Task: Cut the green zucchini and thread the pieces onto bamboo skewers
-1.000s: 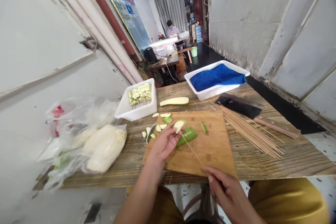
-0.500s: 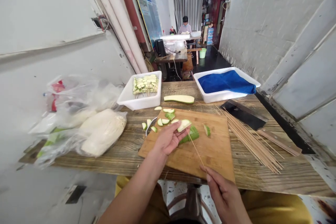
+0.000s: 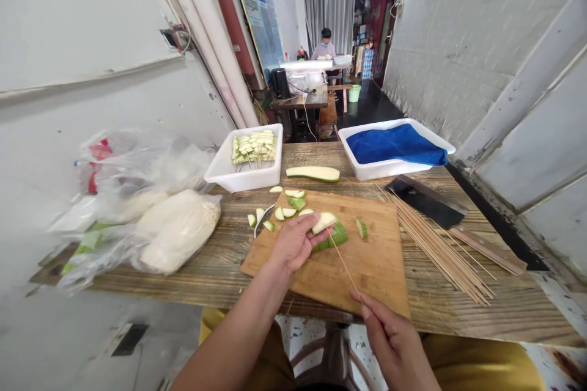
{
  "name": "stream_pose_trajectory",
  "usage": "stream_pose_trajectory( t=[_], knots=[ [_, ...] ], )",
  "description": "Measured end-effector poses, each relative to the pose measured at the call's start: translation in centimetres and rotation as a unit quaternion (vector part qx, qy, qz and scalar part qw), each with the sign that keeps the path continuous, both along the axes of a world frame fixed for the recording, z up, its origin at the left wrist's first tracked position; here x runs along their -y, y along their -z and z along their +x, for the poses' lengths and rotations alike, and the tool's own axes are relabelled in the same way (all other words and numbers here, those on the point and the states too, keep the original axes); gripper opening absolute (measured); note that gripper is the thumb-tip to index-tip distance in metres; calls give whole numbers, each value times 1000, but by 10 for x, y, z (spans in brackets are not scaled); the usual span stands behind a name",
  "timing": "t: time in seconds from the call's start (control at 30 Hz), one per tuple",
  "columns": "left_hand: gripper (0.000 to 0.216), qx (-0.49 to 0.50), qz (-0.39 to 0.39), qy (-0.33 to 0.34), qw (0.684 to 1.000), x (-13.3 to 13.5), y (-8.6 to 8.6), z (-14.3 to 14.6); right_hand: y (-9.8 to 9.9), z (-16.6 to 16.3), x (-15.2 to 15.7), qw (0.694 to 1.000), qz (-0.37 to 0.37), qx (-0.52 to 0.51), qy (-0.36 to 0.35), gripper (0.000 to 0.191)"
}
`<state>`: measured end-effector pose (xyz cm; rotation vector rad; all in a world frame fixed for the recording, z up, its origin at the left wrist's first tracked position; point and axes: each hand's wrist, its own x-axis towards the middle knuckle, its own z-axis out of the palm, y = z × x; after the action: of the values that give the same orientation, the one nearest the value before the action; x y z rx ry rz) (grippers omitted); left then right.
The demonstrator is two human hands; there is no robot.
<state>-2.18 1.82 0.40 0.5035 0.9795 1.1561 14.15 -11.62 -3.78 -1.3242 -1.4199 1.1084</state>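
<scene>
Above the wooden cutting board, my left hand pinches a pale, green-edged zucchini slice between thumb and fingers. My right hand, low at the board's front edge, grips the near end of a thin wooden skewer. The skewer's far tip meets the slice; how deep it goes in is hidden. Just behind the slice lies a stack of cut zucchini, partly covered by my left hand. Loose pieces sit at the board's back left, and a single piece lies to the right.
Right of the board lie a bundle of skewers and a cleaver. Behind are a halved zucchini, a white tray of skewered slices and another tray with blue cloth. Plastic bags fill the left. A person sits far back.
The zucchini slice in my left hand has shifted very slightly to the right and down. Both hands keep their grips, and the skewer's tip stays at the slice.
</scene>
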Motion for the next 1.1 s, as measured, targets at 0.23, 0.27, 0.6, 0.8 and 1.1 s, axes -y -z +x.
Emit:
stream_pose_trajectory(
  t=[0.23,0.27,0.6,0.8,1.1],
  knots=[
    [7,-19,13,10,1000,2,-2,2,-8,1,1,1000,-31,-2,-6,37],
    [6,-18,13,15,1000,3,-2,2,-9,1,1,999,-34,-6,-7,38],
    [7,-21,-17,78,997,4,4,1,-8,-6,1,995,-77,-57,40,47],
    [7,-8,-22,90,996,3,5,4,-3,-16,0,986,-111,-113,60,45],
    [12,4,-42,165,985,12,1,11,-10,-21,-10,981,-111,-146,64,38]
  ],
)
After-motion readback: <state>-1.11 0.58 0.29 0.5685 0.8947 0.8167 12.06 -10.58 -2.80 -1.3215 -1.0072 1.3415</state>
